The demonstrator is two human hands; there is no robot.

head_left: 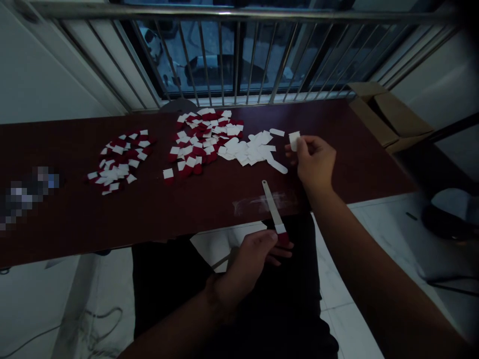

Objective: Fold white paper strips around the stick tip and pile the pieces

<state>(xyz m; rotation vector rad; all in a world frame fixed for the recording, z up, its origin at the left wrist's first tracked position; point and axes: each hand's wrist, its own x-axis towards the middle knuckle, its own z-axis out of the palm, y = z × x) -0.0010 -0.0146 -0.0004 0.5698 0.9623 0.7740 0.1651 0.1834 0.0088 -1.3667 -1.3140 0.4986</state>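
My right hand (313,163) is raised over the dark reddish-brown tabletop (329,174), pinching a small white square piece (294,141) between thumb and fingers. My left hand (247,264) is near the table's front edge, shut on a long white strip (273,207) with a red end (282,235). Beside my right hand lies a heap of white pieces (245,151), with a loose white strip (277,166) at its edge. Two further heaps of red-and-white pieces (204,137) (121,162) lie farther left.
A whitish smear (262,203) marks the table in front of the heaps. An open cardboard box (389,114) stands at the far right corner. Metal window bars (235,55) run behind the table. A pixelated object (30,194) lies at the left.
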